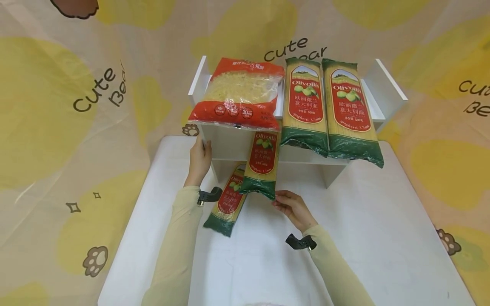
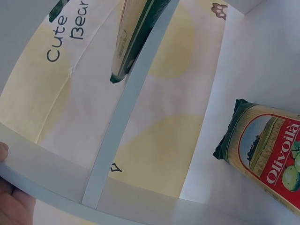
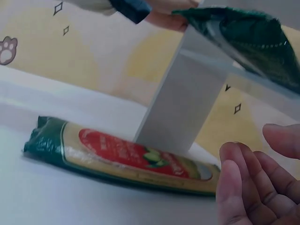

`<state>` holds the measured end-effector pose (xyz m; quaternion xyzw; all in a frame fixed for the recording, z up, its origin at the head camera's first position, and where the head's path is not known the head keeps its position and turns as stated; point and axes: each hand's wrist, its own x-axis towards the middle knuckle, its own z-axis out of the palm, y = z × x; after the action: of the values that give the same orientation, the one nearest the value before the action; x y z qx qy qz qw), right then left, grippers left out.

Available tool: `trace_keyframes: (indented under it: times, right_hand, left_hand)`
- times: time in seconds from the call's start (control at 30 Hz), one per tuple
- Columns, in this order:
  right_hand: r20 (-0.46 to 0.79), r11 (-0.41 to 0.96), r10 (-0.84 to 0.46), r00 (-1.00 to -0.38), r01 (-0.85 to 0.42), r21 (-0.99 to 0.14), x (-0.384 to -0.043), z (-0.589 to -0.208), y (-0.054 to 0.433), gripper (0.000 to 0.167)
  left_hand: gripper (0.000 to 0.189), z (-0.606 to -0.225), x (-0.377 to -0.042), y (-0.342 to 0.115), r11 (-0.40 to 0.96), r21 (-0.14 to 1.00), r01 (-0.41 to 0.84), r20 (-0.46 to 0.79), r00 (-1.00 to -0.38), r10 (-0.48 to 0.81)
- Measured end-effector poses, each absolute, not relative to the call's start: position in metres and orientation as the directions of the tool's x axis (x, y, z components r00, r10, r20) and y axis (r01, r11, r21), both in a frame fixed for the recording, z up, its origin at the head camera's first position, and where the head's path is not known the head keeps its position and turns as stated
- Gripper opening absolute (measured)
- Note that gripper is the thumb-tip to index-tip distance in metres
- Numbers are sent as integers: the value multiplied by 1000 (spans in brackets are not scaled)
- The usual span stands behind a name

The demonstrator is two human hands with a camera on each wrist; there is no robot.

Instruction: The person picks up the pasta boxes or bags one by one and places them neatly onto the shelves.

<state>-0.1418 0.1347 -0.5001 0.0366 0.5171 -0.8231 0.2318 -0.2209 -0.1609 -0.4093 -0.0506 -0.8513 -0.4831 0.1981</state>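
Note:
My left hand [image 1: 200, 160] grips the left side panel of a white shelf unit [image 1: 229, 142], thumb on one face and fingers on the other. A spaghetti pack [image 1: 262, 155] with a red label lies on the middle shelf, its green end sticking out over the front edge. Beside that end is my right hand [image 1: 294, 209]; in the right wrist view its fingers [image 3: 232, 176] are loosely bent with nothing between them, below the pack's green end [image 3: 253, 42]. A second spaghetti pack [image 1: 229, 199] lies on the white table, partly under the shelf.
On the top shelf lie a red bag of pasta [image 1: 241, 91] at the left and two more spaghetti packs [image 1: 306, 102] side by side at the right, overhanging the front. The white table [image 1: 252, 263] extends in front. A patterned cloth [image 1: 115, 170] hangs behind.

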Motion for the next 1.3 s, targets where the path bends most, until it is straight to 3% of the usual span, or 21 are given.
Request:
trace_keyframes:
  times: [0.33, 0.6, 1.0, 1.3]
  right_hand:
    - [-341, -232, -303, -890, 416, -879, -145, -522, 125, 26]
    - [-390, -38, -251, -886, 412, -911, -147, -531, 97, 32]
    - [-378, 3, -326, -867, 399, -917, -143, -548, 71, 22]
    - [-410, 97, -309, -858, 401, -911, -148, -550, 59, 22]
  left_hand:
    - [40, -410, -221, -160, 532, 803, 269, 378, -920, -104]
    - [39, -410, -221, -162, 532, 800, 278, 389, -915, -107]
    - [38, -411, -222, -161, 531, 792, 302, 415, -904, -105]
    - [29, -412, -222, -161, 554, 767, 323, 452, -885, -110]
